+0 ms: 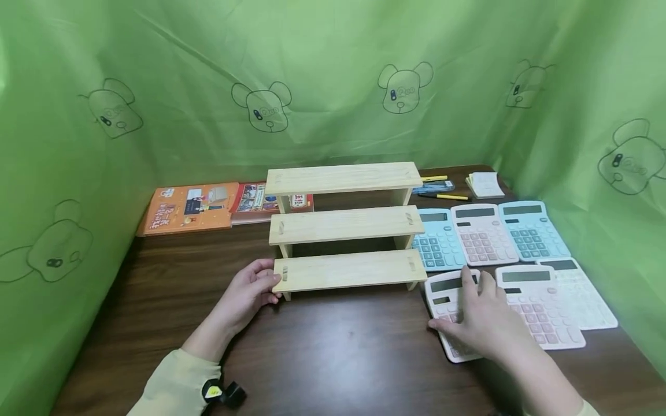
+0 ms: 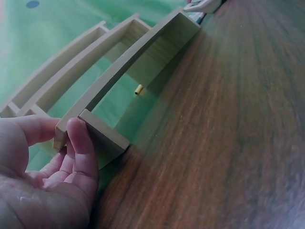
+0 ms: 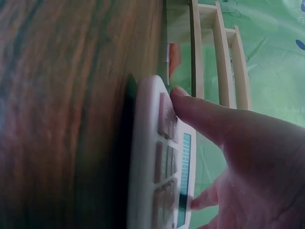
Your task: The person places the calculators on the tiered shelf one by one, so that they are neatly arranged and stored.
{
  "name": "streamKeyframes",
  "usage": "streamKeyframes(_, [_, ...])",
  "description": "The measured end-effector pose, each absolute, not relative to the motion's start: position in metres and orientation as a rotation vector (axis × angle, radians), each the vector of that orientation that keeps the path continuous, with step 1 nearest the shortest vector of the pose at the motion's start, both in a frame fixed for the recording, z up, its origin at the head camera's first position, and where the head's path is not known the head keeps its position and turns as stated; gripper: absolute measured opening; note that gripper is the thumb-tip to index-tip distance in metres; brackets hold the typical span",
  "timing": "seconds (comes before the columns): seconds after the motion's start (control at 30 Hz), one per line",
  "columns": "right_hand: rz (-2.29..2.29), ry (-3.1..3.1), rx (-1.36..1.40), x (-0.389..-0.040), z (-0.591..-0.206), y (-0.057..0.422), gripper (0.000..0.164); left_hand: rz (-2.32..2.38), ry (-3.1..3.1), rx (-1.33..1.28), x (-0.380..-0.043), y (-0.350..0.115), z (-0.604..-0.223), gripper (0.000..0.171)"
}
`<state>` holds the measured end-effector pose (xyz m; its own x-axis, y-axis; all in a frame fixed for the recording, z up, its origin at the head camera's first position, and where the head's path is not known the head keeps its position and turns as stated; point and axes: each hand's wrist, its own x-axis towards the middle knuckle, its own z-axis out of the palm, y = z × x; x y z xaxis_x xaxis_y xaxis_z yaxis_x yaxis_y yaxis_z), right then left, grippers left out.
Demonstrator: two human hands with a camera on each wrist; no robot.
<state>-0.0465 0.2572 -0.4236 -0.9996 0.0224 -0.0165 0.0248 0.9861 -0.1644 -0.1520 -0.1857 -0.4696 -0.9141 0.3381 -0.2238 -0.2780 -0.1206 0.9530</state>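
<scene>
A light wooden three-step shelf (image 1: pixel 346 225) stands on the dark table. My left hand (image 1: pixel 252 289) pinches the left end of its lowest board (image 1: pixel 343 271); in the left wrist view the thumb and a finger (image 2: pixel 82 143) lie on either side of the board end. At the right, my right hand (image 1: pixel 486 315) is over a white calculator with pink keys (image 1: pixel 442 312), which lies slightly askew. Its thumb (image 3: pixel 195 107) touches the calculator near the keys, and the other fingers reach the upper part with the display. The palm hides part of the keys.
Beside the right hand lie another pink-keyed calculator (image 1: pixel 546 315) and a white one (image 1: pixel 588 294). Blue calculators (image 1: pixel 533 231) and a pink one (image 1: pixel 484 234) form a row behind. Notepads (image 1: pixel 485 185) and pens (image 1: pixel 452 197) are farther back. Books (image 1: pixel 192 208) lie at the back left.
</scene>
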Motion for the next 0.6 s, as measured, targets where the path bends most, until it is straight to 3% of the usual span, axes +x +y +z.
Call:
streamKeyframes(0.3, [-0.226, 3.060, 0.083, -0.0480, -0.4254, 0.2511, 0.129, 2.145, 1.694, 0.061, -0.1520, -0.1829, -0.4684, 0.061])
streamKeyframes(0.6, [-0.347, 3.055, 0.077, -0.0514, -0.4231, 0.2528, 0.128, 2.131, 1.721, 0.053, -0.1511, -0.1841, -0.4660, 0.059])
